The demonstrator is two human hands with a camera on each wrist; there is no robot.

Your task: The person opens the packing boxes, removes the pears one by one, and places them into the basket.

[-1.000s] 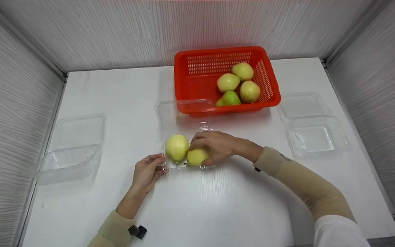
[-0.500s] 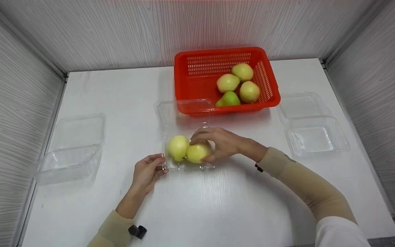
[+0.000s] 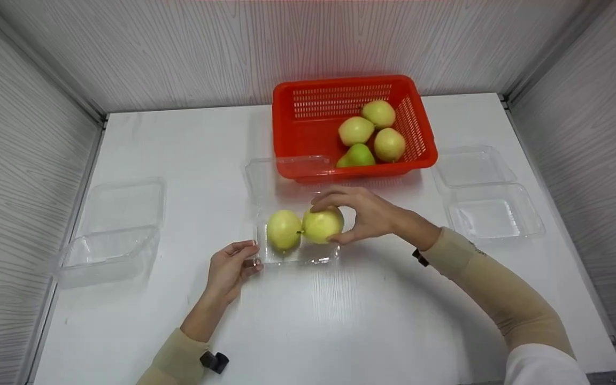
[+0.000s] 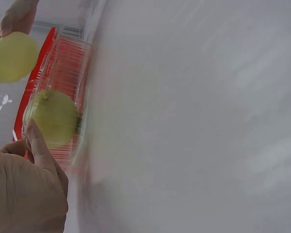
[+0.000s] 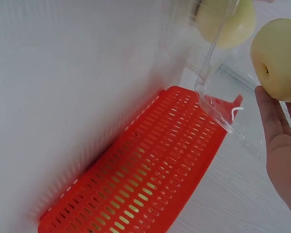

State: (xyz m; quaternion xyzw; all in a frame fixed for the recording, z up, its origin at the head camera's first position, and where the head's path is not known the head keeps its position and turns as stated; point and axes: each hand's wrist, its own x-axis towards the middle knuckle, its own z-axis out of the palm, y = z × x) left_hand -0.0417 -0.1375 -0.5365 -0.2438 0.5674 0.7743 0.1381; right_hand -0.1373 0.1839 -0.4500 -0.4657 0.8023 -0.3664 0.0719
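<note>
My right hand (image 3: 367, 214) grips a yellow-green pear (image 3: 322, 224) between thumb and fingers. In the left wrist view that pear (image 4: 12, 57) is raised clear of the box wall. Below it, at the table's middle, stands a clear plastic clamshell box (image 3: 308, 261) with its lid folded back. Another pear (image 3: 283, 230) lies in the left part of this box. My left hand (image 3: 230, 270) pinches the box's left front corner, thumb and fingers on either side of the wall. The held pear's underside, with its dark dimple, shows in the right wrist view.
Behind the box stands a red plastic basket (image 3: 297, 133) holding several pears, one of them greener (image 3: 360, 154); the box lid overlaps its front edge. Open clear boxes lie at the left (image 3: 110, 262) and right (image 3: 492, 216). Wood-grain panels border the white table.
My right hand has lifted its pear out of the box, moving up and to the right. The pear left inside has shifted slightly right. My left hand has stayed at the corner.
</note>
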